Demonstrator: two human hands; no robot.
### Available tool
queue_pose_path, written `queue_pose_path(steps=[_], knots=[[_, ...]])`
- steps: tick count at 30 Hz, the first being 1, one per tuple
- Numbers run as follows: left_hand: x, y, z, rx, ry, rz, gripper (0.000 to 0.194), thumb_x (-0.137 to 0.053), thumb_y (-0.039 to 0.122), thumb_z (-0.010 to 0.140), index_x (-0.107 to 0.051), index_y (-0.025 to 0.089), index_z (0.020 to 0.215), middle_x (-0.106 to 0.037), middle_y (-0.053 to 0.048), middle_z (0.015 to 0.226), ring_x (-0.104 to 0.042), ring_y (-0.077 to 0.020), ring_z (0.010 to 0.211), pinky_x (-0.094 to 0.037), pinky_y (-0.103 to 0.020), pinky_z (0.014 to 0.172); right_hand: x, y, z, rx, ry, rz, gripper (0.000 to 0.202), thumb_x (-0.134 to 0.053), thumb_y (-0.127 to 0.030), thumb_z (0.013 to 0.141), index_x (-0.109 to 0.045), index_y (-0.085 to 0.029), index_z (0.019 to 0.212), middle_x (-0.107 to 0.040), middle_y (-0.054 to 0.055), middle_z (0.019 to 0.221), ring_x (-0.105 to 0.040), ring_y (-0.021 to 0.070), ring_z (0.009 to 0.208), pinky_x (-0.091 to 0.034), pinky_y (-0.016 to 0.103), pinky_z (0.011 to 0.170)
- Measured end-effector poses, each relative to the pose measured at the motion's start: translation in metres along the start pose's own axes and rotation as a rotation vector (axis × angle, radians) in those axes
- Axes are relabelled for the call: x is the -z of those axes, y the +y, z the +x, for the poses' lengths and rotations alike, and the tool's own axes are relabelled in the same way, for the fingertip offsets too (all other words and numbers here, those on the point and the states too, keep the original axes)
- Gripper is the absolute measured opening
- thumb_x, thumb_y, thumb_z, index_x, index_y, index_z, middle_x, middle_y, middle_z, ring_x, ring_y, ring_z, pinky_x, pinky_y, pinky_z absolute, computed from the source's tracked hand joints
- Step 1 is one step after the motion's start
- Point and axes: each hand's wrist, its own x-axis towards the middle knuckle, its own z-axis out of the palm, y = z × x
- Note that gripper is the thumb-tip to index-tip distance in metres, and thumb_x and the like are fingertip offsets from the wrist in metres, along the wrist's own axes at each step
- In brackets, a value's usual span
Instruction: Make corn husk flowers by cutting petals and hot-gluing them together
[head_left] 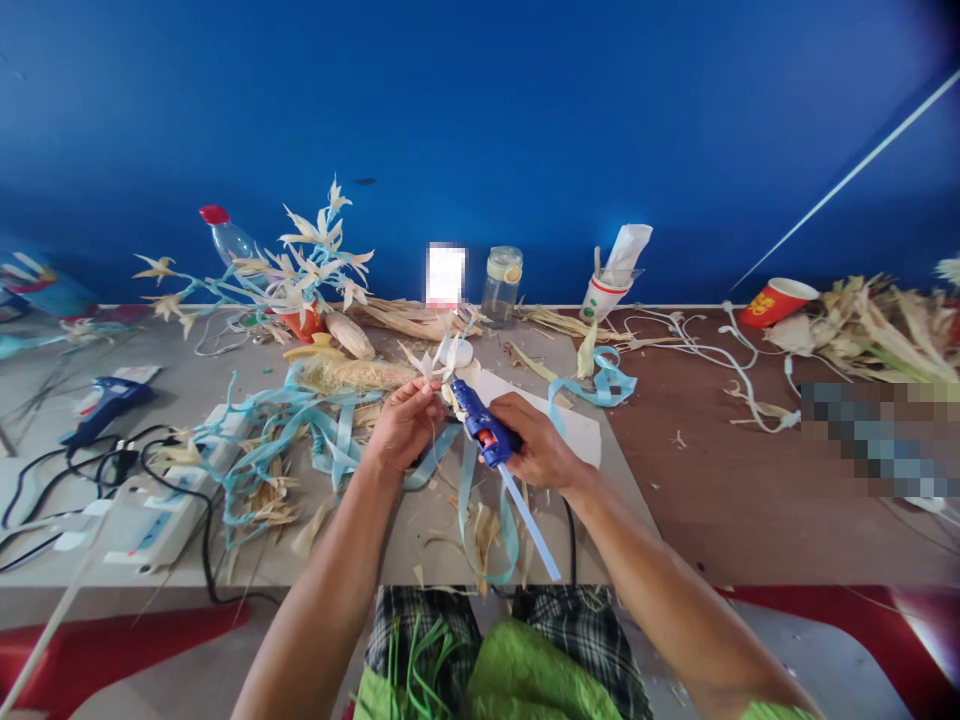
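My right hand [534,440] is wrapped round the handle of a blue hot glue gun [480,420], a long clear glue stick [534,530] poking out of its back end. The gun's nozzle end lies close to a pale corn-husk flower [426,366]. My left hand [409,420] pinches that flower at its base. Whether the nozzle touches the flower I cannot tell. Light-blue ribbon [469,500] hangs in loops below the hands.
Husk flowers on blue-wrapped stems [315,250] stand at the back left. A second blue glue gun [109,400] lies near a white power strip [180,500] with black cables. A glass jar [502,285], a white cup [604,295] and a red cup [778,302] line the back.
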Motion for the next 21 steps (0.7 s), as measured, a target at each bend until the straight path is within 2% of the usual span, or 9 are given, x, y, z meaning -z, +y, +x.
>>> queue_pose_path(steps=[6,12,21], knots=[[-0.0031,-0.0003,-0.0013,-0.147,0.020,0.099,0.012,-0.078,0.018,0.066,-0.069,0.015,0.072,-0.067,-0.001,0.076,-0.051,-0.0056,0.056,-0.042,-0.022,0.059,0.0010,-0.0030,0.0017,-0.034,0.003,-0.122,0.028,-0.064,-0.032,0.082,-0.056,-0.019,0.105,-0.058,0.011,0.097,-0.057,0.0215,0.086,-0.049,0.036,0.074],[-0.0060,-0.0006,-0.0034,-0.126,-0.001,0.155,0.014,-0.080,0.021,0.064,-0.070,0.016,0.072,-0.069,-0.003,0.083,-0.050,-0.0061,0.057,-0.041,-0.020,0.055,0.0011,-0.0028,0.0011,-0.072,-0.078,-0.228,0.029,-0.065,-0.030,0.078,-0.056,-0.019,0.104,-0.059,0.010,0.098,-0.056,0.0213,0.085,-0.047,0.035,0.075],[-0.0071,0.0014,-0.0021,-0.108,0.016,0.095,0.012,-0.077,0.016,0.066,-0.067,0.014,0.072,-0.068,-0.002,0.084,-0.049,-0.0035,0.053,-0.041,-0.019,0.053,0.0018,-0.0046,0.0014,-0.041,-0.093,-0.249,0.029,-0.065,-0.029,0.079,-0.056,-0.018,0.104,-0.058,0.010,0.097,-0.056,0.0218,0.083,-0.045,0.035,0.074]])
